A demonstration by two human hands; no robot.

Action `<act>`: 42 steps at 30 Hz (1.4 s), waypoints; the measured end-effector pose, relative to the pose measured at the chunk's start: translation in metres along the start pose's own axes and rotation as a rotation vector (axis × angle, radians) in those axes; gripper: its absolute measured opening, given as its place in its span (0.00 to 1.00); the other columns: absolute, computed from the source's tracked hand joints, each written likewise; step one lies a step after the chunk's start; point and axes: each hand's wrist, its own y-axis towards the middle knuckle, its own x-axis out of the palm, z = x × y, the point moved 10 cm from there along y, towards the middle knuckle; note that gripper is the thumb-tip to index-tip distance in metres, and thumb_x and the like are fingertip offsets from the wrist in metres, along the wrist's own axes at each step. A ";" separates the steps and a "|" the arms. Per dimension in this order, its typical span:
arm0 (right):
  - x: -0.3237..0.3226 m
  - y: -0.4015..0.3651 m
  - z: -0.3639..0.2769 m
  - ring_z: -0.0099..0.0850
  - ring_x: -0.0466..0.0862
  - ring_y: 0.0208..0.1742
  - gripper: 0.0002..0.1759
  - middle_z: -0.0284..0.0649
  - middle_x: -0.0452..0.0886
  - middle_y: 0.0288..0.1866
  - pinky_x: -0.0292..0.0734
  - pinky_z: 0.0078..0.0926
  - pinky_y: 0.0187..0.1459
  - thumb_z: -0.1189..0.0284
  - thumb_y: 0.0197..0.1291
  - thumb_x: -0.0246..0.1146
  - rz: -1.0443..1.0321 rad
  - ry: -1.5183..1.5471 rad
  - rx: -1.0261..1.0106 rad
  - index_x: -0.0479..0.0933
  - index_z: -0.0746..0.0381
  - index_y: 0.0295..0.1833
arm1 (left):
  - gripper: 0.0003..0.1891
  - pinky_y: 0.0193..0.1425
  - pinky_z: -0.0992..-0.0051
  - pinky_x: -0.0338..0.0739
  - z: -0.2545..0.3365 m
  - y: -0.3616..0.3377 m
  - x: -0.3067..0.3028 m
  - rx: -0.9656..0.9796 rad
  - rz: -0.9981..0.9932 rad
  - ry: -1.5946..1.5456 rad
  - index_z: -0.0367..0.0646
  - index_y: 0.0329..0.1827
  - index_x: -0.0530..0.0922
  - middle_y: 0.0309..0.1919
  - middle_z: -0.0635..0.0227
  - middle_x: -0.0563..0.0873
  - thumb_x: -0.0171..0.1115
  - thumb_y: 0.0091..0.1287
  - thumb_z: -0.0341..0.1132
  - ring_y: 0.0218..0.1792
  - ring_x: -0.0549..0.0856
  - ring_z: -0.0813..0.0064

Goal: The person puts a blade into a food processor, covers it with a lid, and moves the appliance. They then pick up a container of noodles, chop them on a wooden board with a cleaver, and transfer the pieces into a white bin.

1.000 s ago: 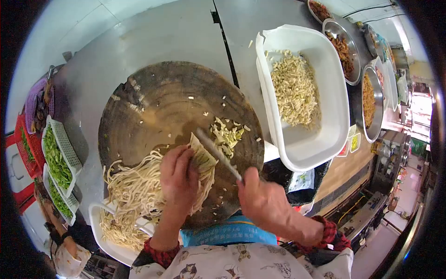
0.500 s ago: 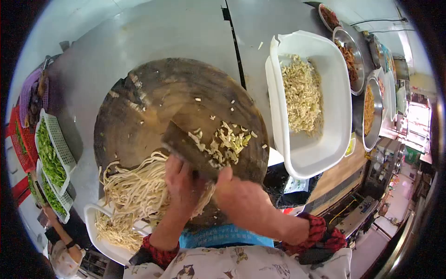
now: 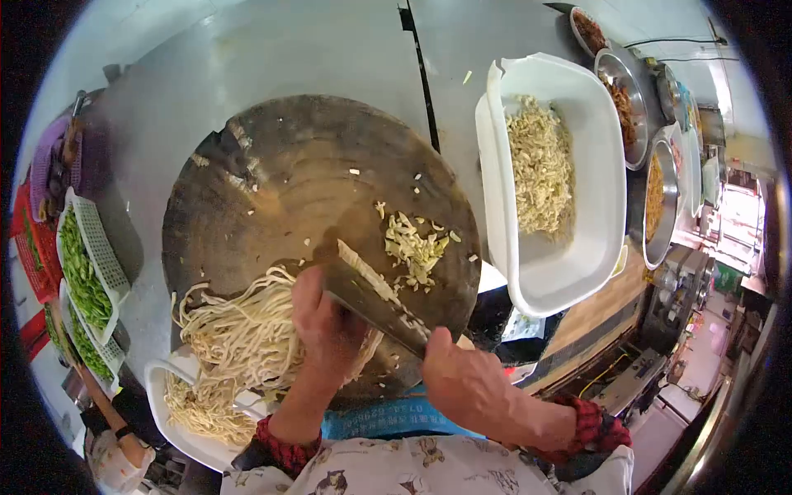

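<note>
My right hand (image 3: 470, 384) is wrapped round the handle of a cleaver (image 3: 375, 312), whose blade slants across a round wooden chopping block (image 3: 322, 181). Beside the blade, my left hand (image 3: 323, 330) is closed over a bundle of long pale strands (image 3: 256, 330), whose exact kind I cannot make out. A row of freshly cut pieces (image 3: 367, 272) lies along the blade's far side. Just beyond it is a small heap of chopped pale bits (image 3: 415, 252). The cut ends under my left fingers are hidden.
To the right stands a white tub (image 3: 606, 223) with chopped pieces inside. Another white container (image 3: 157, 404) with strands is at lower left. Baskets of green vegetables (image 3: 87, 285) line the left; metal bowls (image 3: 656, 202) line the right. A co-worker's arm (image 3: 103, 404) shows at lower left.
The cleaver has moved slightly right and toward me, and its blade has turned more edge-down. A row of cut pieces now shows beside it. My left hand stays on the strands.
</note>
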 end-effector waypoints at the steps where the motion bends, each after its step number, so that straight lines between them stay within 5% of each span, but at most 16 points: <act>1: 0.002 0.013 -0.004 0.49 0.81 0.22 0.10 0.51 0.75 0.19 0.75 0.40 0.20 0.76 0.57 0.56 -0.005 0.003 0.003 0.62 0.70 0.34 | 0.15 0.45 0.59 0.72 -0.008 -0.003 0.003 -0.061 -0.014 -0.057 0.37 0.39 0.77 0.39 0.54 0.79 0.65 0.46 0.26 0.41 0.78 0.51; 3: -0.008 0.038 -0.032 0.48 0.81 0.21 0.11 0.52 0.76 0.19 0.75 0.40 0.18 0.77 0.56 0.57 0.125 -0.127 -0.209 0.61 0.70 0.36 | 0.14 0.45 0.59 0.72 -0.008 -0.002 0.003 -0.080 -0.012 -0.036 0.37 0.39 0.77 0.39 0.55 0.79 0.65 0.46 0.26 0.41 0.79 0.51; 5: -0.014 0.046 -0.032 0.47 0.81 0.19 0.11 0.50 0.76 0.18 0.74 0.39 0.17 0.77 0.57 0.57 0.156 -0.165 -0.177 0.61 0.70 0.36 | 0.13 0.44 0.60 0.73 -0.004 0.005 -0.002 -0.096 0.012 -0.003 0.37 0.38 0.77 0.39 0.55 0.79 0.65 0.47 0.25 0.41 0.79 0.52; 7: -0.016 0.047 -0.023 0.45 0.80 0.17 0.11 0.49 0.75 0.17 0.74 0.39 0.16 0.77 0.57 0.58 0.182 -0.191 -0.123 0.62 0.69 0.37 | 0.12 0.45 0.61 0.73 0.022 0.012 -0.006 0.093 0.013 0.175 0.38 0.36 0.76 0.40 0.56 0.80 0.64 0.47 0.24 0.41 0.79 0.53; 9: -0.043 0.039 -0.008 0.42 0.79 0.14 0.11 0.44 0.72 0.14 0.71 0.40 0.13 0.76 0.59 0.58 0.428 -0.005 -0.162 0.62 0.67 0.36 | 0.11 0.45 0.61 0.73 0.024 0.010 -0.007 0.106 0.044 0.169 0.39 0.35 0.76 0.40 0.56 0.80 0.64 0.47 0.24 0.41 0.79 0.53; 16: -0.020 -0.022 -0.014 0.44 0.76 0.14 0.11 0.44 0.70 0.16 0.70 0.40 0.15 0.75 0.58 0.58 0.124 -0.079 -0.129 0.62 0.68 0.34 | 0.15 0.47 0.61 0.73 0.009 -0.001 -0.013 0.002 0.076 -0.009 0.37 0.40 0.77 0.40 0.56 0.80 0.65 0.47 0.27 0.41 0.79 0.53; 21: -0.009 -0.003 -0.015 0.47 0.80 0.18 0.08 0.50 0.75 0.19 0.73 0.42 0.17 0.79 0.55 0.56 0.096 -0.057 -0.102 0.62 0.69 0.33 | 0.17 0.47 0.60 0.73 -0.005 -0.005 -0.001 -0.031 0.012 -0.035 0.37 0.41 0.78 0.40 0.55 0.80 0.67 0.46 0.30 0.42 0.79 0.51; 27: -0.005 0.055 -0.033 0.47 0.85 0.25 0.09 0.54 0.80 0.22 0.80 0.41 0.23 0.76 0.59 0.53 0.123 -0.165 -0.164 0.63 0.70 0.40 | 0.13 0.44 0.60 0.73 0.016 0.009 -0.008 0.073 0.026 0.156 0.37 0.39 0.78 0.39 0.55 0.80 0.65 0.48 0.28 0.41 0.79 0.51; 29: -0.029 0.053 -0.014 0.51 0.80 0.19 0.13 0.52 0.76 0.16 0.73 0.44 0.17 0.69 0.64 0.55 0.320 -0.041 -0.140 0.62 0.68 0.38 | 0.12 0.44 0.60 0.73 0.020 0.008 -0.008 0.087 0.023 0.222 0.37 0.38 0.78 0.39 0.56 0.80 0.64 0.49 0.27 0.40 0.79 0.52; 31: -0.039 0.043 -0.008 0.51 0.80 0.18 0.14 0.51 0.76 0.16 0.72 0.44 0.17 0.68 0.65 0.55 0.332 -0.025 -0.056 0.62 0.68 0.38 | 0.14 0.48 0.61 0.75 0.015 0.007 -0.007 0.063 -0.018 0.158 0.39 0.44 0.76 0.45 0.54 0.79 0.63 0.52 0.25 0.45 0.78 0.50; 34: -0.053 0.007 -0.007 0.49 0.79 0.17 0.13 0.48 0.74 0.15 0.73 0.43 0.17 0.70 0.64 0.57 0.385 -0.023 -0.004 0.63 0.67 0.37 | 0.14 0.45 0.60 0.73 0.028 0.010 -0.023 0.108 0.019 0.065 0.36 0.39 0.76 0.40 0.53 0.79 0.64 0.48 0.25 0.40 0.78 0.52; 36: -0.044 -0.017 -0.026 0.47 0.79 0.16 0.12 0.45 0.71 0.14 0.72 0.42 0.17 0.72 0.62 0.58 0.288 -0.142 -0.171 0.63 0.67 0.36 | 0.15 0.46 0.60 0.73 0.021 0.000 -0.020 0.129 0.018 0.075 0.36 0.40 0.76 0.42 0.52 0.79 0.64 0.47 0.25 0.42 0.78 0.51; 42: -0.002 -0.017 -0.015 0.45 0.79 0.15 0.10 0.47 0.72 0.15 0.74 0.42 0.16 0.75 0.57 0.57 0.067 -0.196 -0.155 0.62 0.68 0.34 | 0.19 0.49 0.59 0.73 -0.004 -0.012 -0.002 0.024 -0.005 0.071 0.38 0.45 0.78 0.44 0.53 0.79 0.67 0.46 0.28 0.45 0.79 0.49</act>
